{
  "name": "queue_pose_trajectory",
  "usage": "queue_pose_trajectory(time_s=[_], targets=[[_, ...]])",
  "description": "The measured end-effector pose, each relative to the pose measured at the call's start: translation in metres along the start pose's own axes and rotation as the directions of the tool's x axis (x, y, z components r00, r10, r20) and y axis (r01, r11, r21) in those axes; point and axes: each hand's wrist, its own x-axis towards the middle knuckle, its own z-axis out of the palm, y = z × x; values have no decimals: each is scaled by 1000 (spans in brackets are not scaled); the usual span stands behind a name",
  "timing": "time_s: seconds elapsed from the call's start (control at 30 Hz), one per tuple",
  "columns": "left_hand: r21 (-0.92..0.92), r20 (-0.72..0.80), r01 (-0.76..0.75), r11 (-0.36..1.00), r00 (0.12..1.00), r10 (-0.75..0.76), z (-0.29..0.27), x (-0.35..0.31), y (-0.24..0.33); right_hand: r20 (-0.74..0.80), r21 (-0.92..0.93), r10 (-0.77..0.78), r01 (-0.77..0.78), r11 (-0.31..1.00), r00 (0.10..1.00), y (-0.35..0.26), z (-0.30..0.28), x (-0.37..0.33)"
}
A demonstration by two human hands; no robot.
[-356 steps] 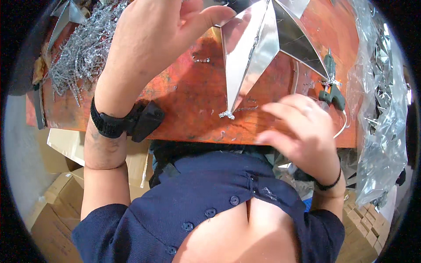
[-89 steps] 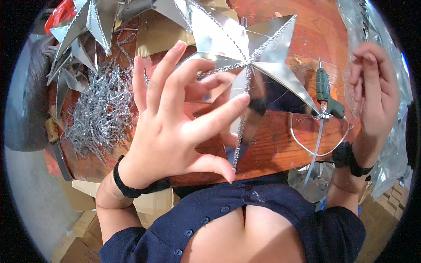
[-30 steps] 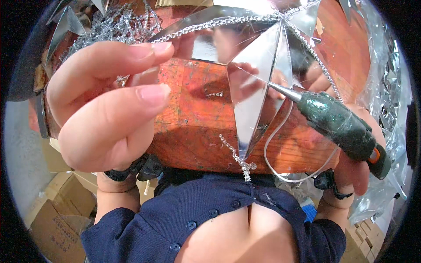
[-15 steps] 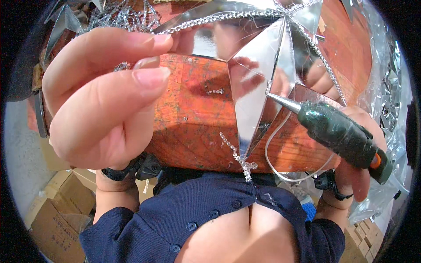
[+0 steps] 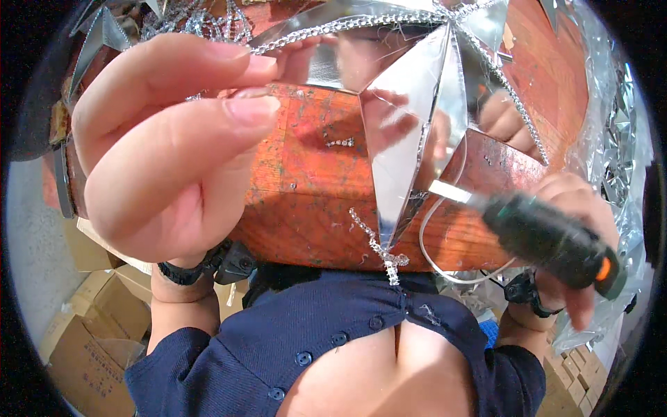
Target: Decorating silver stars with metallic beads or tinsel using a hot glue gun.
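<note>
A mirrored silver star (image 5: 399, 132) lies on the orange-red wooden table, one point toward me. Strips of sparkling chain trim (image 5: 354, 26) run along some of its ridges. My left hand (image 5: 167, 132) is raised over the table's left side, fingers curled and tips pinched together; what they hold, if anything, cannot be made out. My right hand (image 5: 573, 201) grips a dark glue gun (image 5: 549, 236) with an orange part at its rear. Its nozzle is motion-blurred and points left, just right of the star's near point.
A tangled heap of silver trim (image 5: 201, 24) lies at the far left. A short trim scrap (image 5: 340, 142) rests on the wood (image 5: 306, 181), another (image 5: 375, 243) at the near edge. A thin white cord (image 5: 427, 250) loops there. Clear plastic wrap (image 5: 604, 125) lines the right; cardboard boxes (image 5: 97, 333) stand lower left.
The glue gun's nozzle has come away from the star's near ridge, moving down toward me and slightly right. My left hand has shifted slightly right, still pinched.
</note>
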Motion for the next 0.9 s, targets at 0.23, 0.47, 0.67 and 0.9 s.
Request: queue_pose_trajectory(time_s=[0.23, 0.47, 0.67, 0.9], targets=[[-34, -59, 69, 997, 996, -71, 5, -5, 6, -364, -24, 120, -138, 990, 924, 37, -22, -14], [5, 10, 40, 999, 999, -40, 5, -6, 6, -399, -23, 129, -151, 988, 908, 48, -16, -23], [-9, 3, 35, 999, 999, -35, 4, -4, 8, -401, -89, 131, -181, 979, 907, 58, -22, -26], [-7, -27, 7, 1000, 1000, -7, 7, -6, 5, -322, -620, -41, -178, 764, 946, 103, -54, -28]])
